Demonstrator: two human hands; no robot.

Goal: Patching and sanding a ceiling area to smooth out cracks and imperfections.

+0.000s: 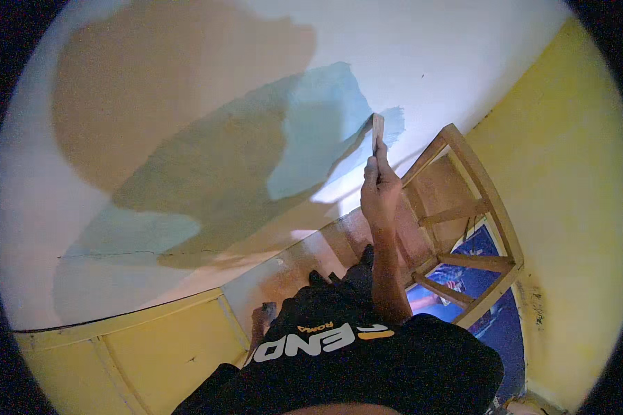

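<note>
My right hand (381,194) is raised in front of me, its fingers closed round a flat-headed hand tool (378,127) with a pale tan end. The tool is seen nearly edge-on, so I cannot tell whether it is a brush or a putty knife. Its tip is at the right end of a pale blue-green patch (318,131) with ragged edges on a whitish wall (408,48). Low beside my body, my left hand (259,325) is closed round a small dark grey thing (268,307), too small to make out.
A wooden frame (488,200) with crossbars stands to the right, with a blue printed surface (488,318) behind it. The yellow wall (567,152) rises beyond. Yellow panels (166,332) lie at lower left. A thin crack (138,254) crosses the whitish wall, which carries large shadows.
</note>
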